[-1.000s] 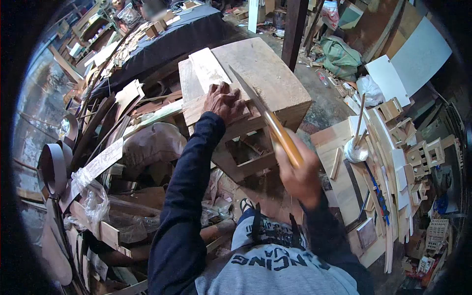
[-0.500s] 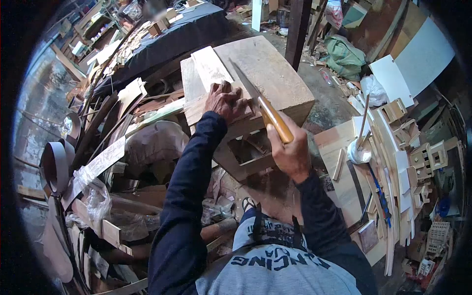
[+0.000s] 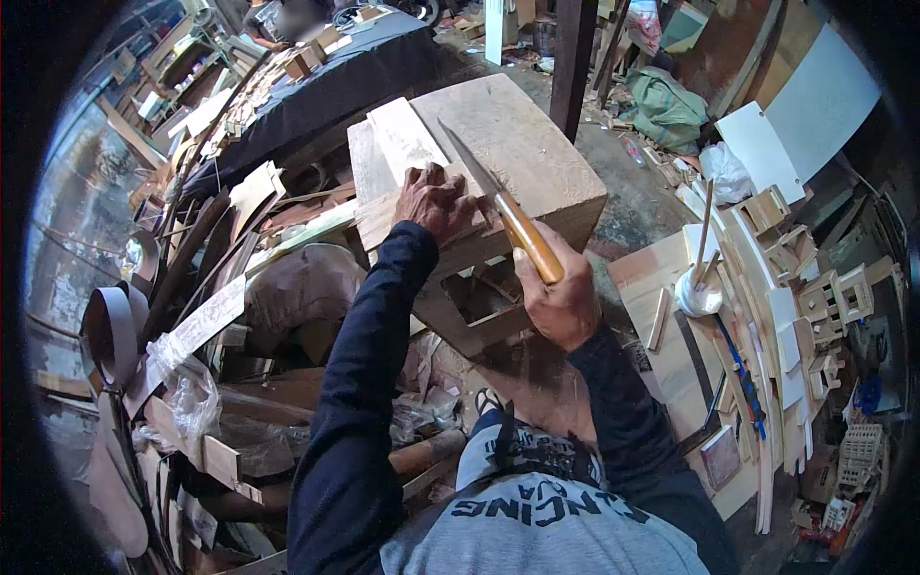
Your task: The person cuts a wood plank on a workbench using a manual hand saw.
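My right hand point(image 3: 558, 295) is closed around the wooden handle of a handsaw point(image 3: 525, 235). Its narrow blade points away from me and up to the left, along the right edge of a pale wooden board point(image 3: 406, 140). Fingers bent, my left hand point(image 3: 434, 203) presses down on the near end of that board, close to the blade. The board lies on top of a wooden box point(image 3: 546, 144), which has a cut-out opening in its near side. Sawdust lies on the box top to the right of the blade. My left fingers hide part of the board.
Wood offcuts and plastic wrap point(image 3: 196, 398) are heaped at left. A dark-covered table point(image 3: 383, 53) with small wood pieces stands behind, a person at its far end. At right, a low board point(image 3: 637, 278) bears wood strips and a white container point(image 3: 698, 295). A dark post point(image 3: 573, 72) rises behind the box.
The view has shifted slightly, so the box sits a little further left and lower. Both hands keep their grip, and the saw stays beside the board with at most a small movement.
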### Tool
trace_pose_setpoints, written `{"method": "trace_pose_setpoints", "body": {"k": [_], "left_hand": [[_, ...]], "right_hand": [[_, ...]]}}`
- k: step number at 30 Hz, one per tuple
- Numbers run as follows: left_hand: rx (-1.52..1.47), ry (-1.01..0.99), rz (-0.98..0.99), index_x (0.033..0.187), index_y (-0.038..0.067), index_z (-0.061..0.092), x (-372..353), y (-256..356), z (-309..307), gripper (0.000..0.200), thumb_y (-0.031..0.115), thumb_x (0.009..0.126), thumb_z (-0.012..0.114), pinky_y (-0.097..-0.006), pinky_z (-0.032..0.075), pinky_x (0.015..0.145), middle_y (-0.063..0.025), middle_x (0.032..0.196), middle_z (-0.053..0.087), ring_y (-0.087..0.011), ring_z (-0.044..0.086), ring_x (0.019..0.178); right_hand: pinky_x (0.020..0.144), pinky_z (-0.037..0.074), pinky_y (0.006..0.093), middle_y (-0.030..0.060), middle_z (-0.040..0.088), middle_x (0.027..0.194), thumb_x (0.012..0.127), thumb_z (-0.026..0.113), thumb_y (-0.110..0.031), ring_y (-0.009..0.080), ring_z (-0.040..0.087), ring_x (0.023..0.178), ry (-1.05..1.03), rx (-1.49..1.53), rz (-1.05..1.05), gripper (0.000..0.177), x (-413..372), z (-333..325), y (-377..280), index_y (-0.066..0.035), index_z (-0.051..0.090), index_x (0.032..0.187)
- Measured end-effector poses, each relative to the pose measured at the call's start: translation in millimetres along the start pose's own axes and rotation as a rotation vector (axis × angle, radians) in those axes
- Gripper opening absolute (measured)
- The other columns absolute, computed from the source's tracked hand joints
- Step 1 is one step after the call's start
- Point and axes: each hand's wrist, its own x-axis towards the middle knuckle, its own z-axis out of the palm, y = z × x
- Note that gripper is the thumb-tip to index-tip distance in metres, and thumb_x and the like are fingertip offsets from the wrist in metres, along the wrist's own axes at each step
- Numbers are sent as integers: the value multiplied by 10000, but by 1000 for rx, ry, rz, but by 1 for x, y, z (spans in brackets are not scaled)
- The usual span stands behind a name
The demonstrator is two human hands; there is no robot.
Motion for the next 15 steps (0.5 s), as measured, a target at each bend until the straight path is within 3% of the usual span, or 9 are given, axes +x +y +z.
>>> {"method": "trace_pose_setpoints", "body": {"k": [4,7,10,12,15], "left_hand": [[-20,-35,-42,1116,103,712,1,3,-1,438,430,848,599,-455,408,929,-226,1075,600,-380,486,1035],[-16,-41,-39,1095,100,716,6,-4,-1,431,428,844,590,-452,401,933,-245,1048,614,-379,490,1041],[-11,-2,24,1051,83,710,2,-1,4,417,429,856,582,-458,392,917,-198,1003,600,-367,500,1001],[4,-2,5,1014,68,709,5,4,-2,417,432,854,583,-456,390,907,-180,1004,600,-363,505,992],[-9,-22,26,1026,72,720,5,11,-14,413,424,855,587,-454,398,914,-191,1053,606,-368,505,1017]], "right_hand": [[739,540,379,218,676,986,926,581,-98,283,699,854,-59,-45,59,364,-53,-50,-42,51,544,1256],[763,545,363,222,680,1008,925,588,-100,294,696,858,-51,-124,-50,401,-75,-67,-53,76,523,1280],[747,537,396,225,673,972,925,583,-103,294,698,862,-57,-47,83,351,-34,-35,-38,25,559,1250],[706,523,380,219,665,903,931,592,-130,284,680,781,1,-29,18,285,-1,1,-5,20,589,1172],[737,527,370,220,674,947,931,589,-132,284,692,831,-50,28,77,313,-19,-15,-5,23,581,1203]]}}
